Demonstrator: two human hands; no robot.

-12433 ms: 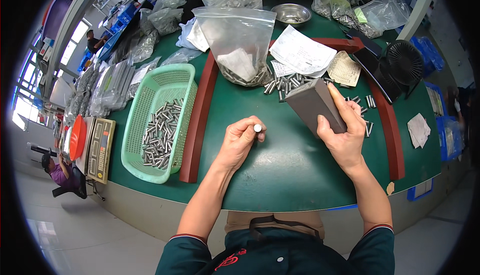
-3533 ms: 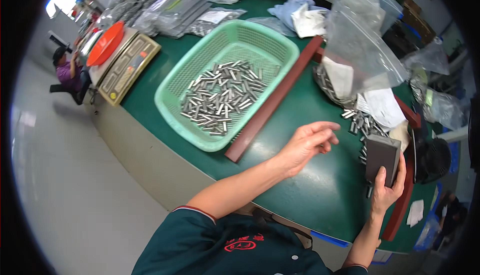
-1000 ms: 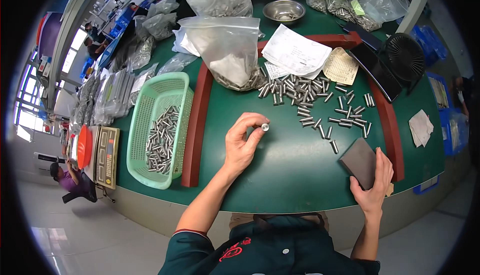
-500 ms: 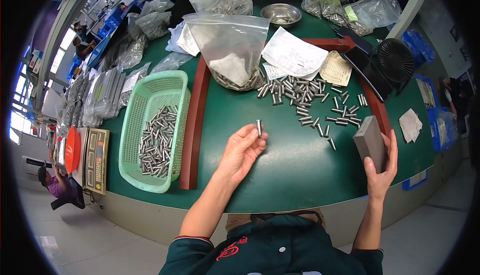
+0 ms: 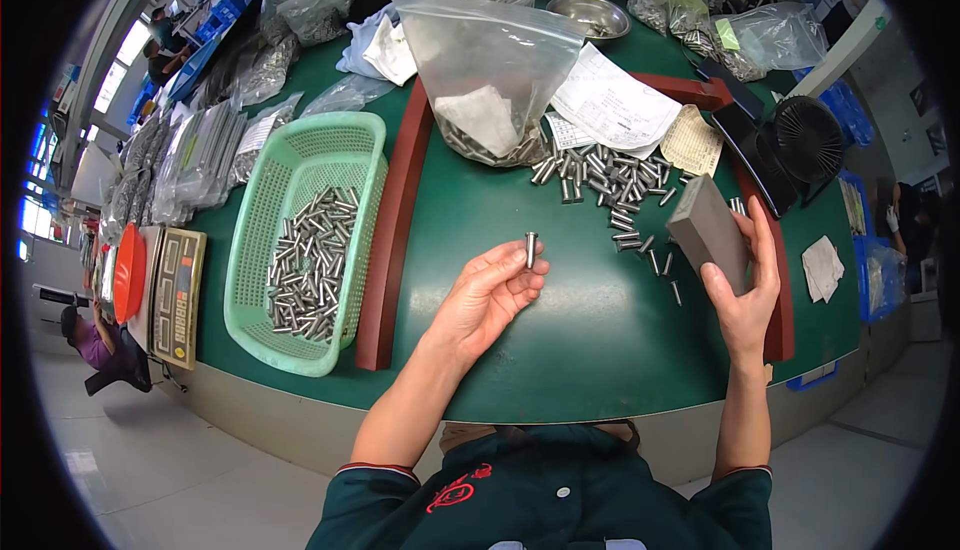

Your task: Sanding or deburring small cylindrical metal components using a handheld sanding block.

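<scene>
My left hand (image 5: 492, 290) pinches a small metal cylinder (image 5: 531, 249) upright between thumb and fingertips above the green table (image 5: 560, 350). My right hand (image 5: 745, 295) grips a grey rectangular block (image 5: 707, 230) at the right, tilted. Beyond both hands, several loose metal cylinders (image 5: 605, 178) lie scattered on the mat. A green plastic basket (image 5: 345, 150) at the left holds many more cylinders.
A red-brown bar (image 5: 395, 220) runs beside the basket. An open clear bag (image 5: 490, 60) with cylinders, papers (image 5: 612, 100), a metal bowl (image 5: 588, 16) and a small black fan (image 5: 806, 140) stand at the back. A scale (image 5: 178, 295) sits far left. Other people work in the distance.
My right hand has lifted the grey block up and inward from the table's right edge. My left hand still holds a cylinder, raised slightly.
</scene>
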